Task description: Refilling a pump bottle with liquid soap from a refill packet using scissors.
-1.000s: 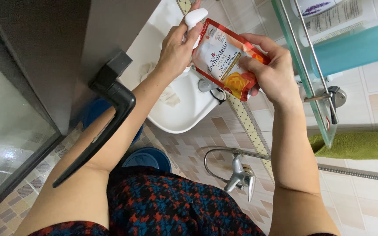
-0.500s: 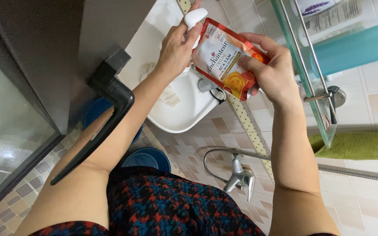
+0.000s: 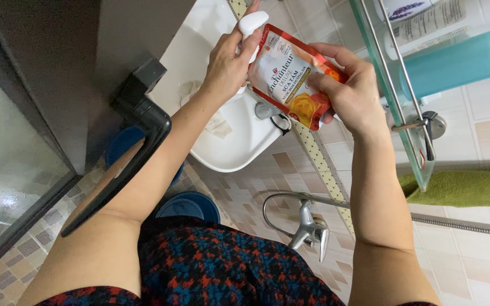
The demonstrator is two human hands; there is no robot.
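The red and white refill pouch (image 3: 292,76) is held above the white sink (image 3: 222,85), at about 12 o'clock in the view. The right hand (image 3: 350,93) grips its lower end, fingers closed around it. At 10 o'clock from the pouch, the left hand (image 3: 231,59) has its fingers wrapped on a white pump top (image 3: 253,22), which touches the pouch's upper corner. At 3 o'clock a glass shelf (image 3: 392,85) carries a teal bottle (image 3: 455,62). A chrome tap (image 3: 310,226) sits at 6 o'clock, a green towel (image 3: 466,188) at 4 o'clock.
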